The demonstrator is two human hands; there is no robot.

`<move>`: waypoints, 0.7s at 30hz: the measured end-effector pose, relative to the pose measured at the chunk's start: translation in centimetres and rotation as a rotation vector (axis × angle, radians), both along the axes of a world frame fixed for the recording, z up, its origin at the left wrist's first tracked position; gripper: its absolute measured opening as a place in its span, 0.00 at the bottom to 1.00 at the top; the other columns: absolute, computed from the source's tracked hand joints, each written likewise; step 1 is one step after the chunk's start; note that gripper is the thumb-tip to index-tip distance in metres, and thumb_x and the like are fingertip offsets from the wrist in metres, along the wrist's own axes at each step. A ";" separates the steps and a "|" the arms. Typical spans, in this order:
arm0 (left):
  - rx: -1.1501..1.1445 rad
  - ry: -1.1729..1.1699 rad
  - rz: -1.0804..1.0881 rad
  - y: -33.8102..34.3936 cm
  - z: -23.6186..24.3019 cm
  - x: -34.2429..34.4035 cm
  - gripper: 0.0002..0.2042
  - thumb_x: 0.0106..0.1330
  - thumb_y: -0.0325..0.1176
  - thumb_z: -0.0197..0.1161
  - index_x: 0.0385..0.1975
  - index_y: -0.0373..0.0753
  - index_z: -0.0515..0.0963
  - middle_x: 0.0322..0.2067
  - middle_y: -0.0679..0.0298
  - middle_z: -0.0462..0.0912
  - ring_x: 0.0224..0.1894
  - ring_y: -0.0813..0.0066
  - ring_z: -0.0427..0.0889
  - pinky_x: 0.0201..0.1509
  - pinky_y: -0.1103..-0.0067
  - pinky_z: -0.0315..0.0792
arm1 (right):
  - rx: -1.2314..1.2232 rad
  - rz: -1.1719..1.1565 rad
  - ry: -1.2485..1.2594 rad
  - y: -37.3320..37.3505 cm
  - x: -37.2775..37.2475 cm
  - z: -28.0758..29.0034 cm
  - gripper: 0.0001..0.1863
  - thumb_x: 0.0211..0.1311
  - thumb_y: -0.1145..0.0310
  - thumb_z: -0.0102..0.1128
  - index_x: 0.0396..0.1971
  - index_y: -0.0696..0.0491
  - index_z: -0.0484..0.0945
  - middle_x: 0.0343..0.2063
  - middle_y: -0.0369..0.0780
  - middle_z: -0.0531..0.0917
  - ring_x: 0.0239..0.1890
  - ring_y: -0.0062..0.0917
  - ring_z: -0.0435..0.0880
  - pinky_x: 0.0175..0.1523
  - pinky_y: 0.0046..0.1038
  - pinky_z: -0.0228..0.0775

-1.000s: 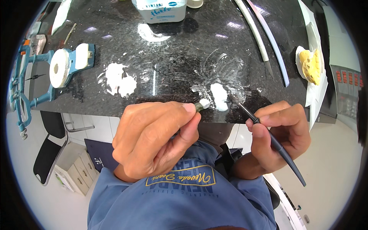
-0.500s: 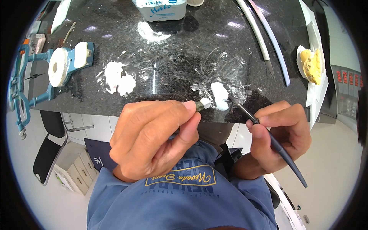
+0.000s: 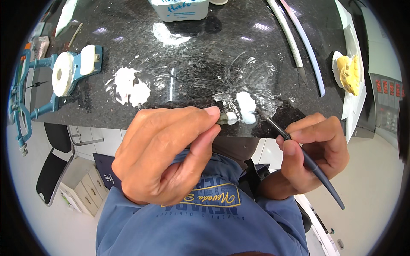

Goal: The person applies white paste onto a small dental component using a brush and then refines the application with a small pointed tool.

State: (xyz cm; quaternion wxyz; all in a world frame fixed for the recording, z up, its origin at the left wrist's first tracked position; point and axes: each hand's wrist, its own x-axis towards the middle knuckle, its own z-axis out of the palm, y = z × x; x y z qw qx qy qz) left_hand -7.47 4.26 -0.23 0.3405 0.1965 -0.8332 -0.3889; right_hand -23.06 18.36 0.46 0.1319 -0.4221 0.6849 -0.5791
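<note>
Green piece (image 3: 222,119), its tip already white, sits just left of the white mound (image 3: 246,107), where material remains. Our left hand (image 3: 164,153) pinches it; our right hand (image 3: 322,145) closes around a dark tool (image 3: 316,169), tip just right of the mound. Since earlier, our left knuckles have swung leftward.

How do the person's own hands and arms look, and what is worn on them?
The left hand and right hand are bare, with no glove or ring showing. The blue sleeves stop above the wrists and belong to a T-shirt with a yellow-framed print on its chest.
</note>
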 end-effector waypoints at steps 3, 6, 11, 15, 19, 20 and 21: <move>0.026 -0.006 0.010 -0.1 0.2 -0.1 0.13 0.52 0.13 0.66 0.38 0.29 0.80 0.32 0.54 0.83 0.32 0.71 0.79 0.32 0.82 0.70 | -0.009 -0.072 -0.056 -0.3 0.4 0.3 0.11 0.36 0.84 0.68 0.23 0.58 0.77 0.18 0.42 0.81 0.19 0.20 0.80 0.24 0.17 0.67; 0.040 -0.008 0.026 -0.2 0.4 -0.2 0.12 0.52 0.13 0.66 0.37 0.28 0.81 0.32 0.54 0.84 0.30 0.71 0.78 0.31 0.83 0.69 | -0.057 -0.057 -0.040 -0.2 0.2 0.2 0.12 0.35 0.84 0.69 0.23 0.59 0.77 0.19 0.42 0.81 0.20 0.23 0.80 0.24 0.18 0.68; 0.050 -0.014 0.014 -0.6 0.5 -0.3 0.11 0.51 0.13 0.65 0.35 0.28 0.82 0.30 0.54 0.84 0.28 0.73 0.78 0.29 0.84 0.67 | -0.128 0.201 -0.001 -0.2 -0.9 0.3 0.14 0.34 0.84 0.71 0.27 0.61 0.79 0.23 0.44 0.81 0.20 0.26 0.80 0.27 0.22 0.70; 0.064 -0.025 -0.008 -0.9 0.7 -0.3 0.11 0.51 0.14 0.65 0.35 0.28 0.82 0.30 0.54 0.84 0.27 0.74 0.77 0.28 0.85 0.66 | -0.161 0.257 0.020 -0.4 -0.3 0.1 0.16 0.34 0.83 0.73 0.29 0.61 0.81 0.24 0.45 0.80 0.22 0.29 0.81 0.27 0.23 0.71; 0.052 -0.026 -0.014 -1.0 0.6 -0.3 0.11 0.51 0.14 0.66 0.36 0.28 0.82 0.30 0.54 0.84 0.26 0.75 0.77 0.28 0.85 0.66 | -0.190 0.241 0.086 -0.8 -0.3 -0.4 0.15 0.36 0.81 0.73 0.29 0.61 0.80 0.24 0.44 0.80 0.22 0.28 0.82 0.26 0.23 0.71; 0.047 -0.025 -0.013 -1.0 0.6 -0.3 0.11 0.51 0.15 0.66 0.36 0.28 0.82 0.30 0.54 0.84 0.26 0.75 0.77 0.28 0.85 0.66 | -0.190 0.247 0.085 -0.9 -0.2 -0.6 0.15 0.36 0.81 0.73 0.29 0.61 0.80 0.24 0.44 0.80 0.22 0.28 0.82 0.26 0.23 0.71; 0.054 -0.038 -0.009 -1.0 0.7 -0.3 0.11 0.52 0.15 0.66 0.36 0.28 0.82 0.29 0.54 0.84 0.26 0.75 0.77 0.28 0.85 0.66 | -0.193 0.233 0.091 -0.9 -0.1 -0.6 0.15 0.37 0.81 0.72 0.29 0.60 0.80 0.24 0.44 0.80 0.22 0.28 0.82 0.26 0.23 0.71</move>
